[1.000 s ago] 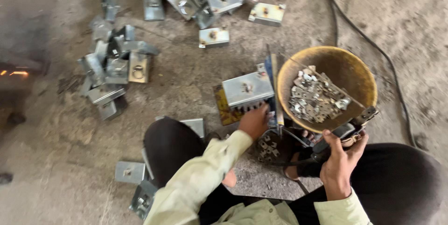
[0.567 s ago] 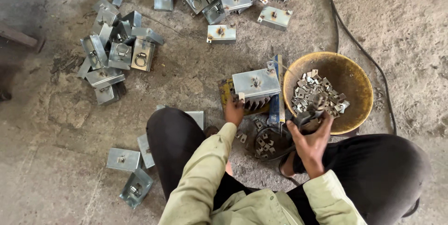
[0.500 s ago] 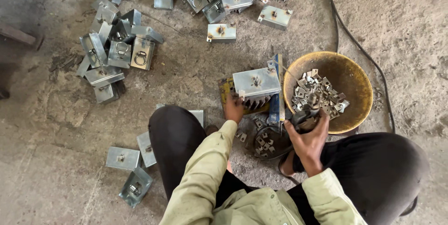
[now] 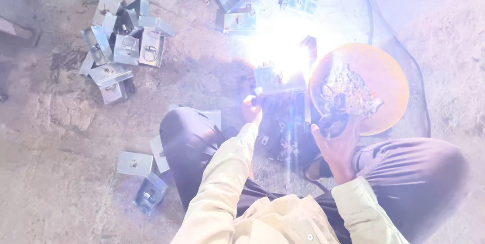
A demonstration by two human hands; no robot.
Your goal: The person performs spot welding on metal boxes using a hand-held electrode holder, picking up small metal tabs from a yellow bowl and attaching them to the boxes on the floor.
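Left hand (image 4: 251, 108) steadying grey folded-metal bracket (image 4: 275, 79) under welding glare, grasp unclear; right hand (image 4: 339, 145) clenched on dark torch handle (image 4: 331, 121); orange bowl (image 4: 391, 79) at 3 o'clock.

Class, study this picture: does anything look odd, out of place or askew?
A blinding white flare bursts above the metal bracket by the left hand, washing the picture bluish. The right hand grips a dark tool beside the orange bowl. Brackets lie tumbled across the floor.
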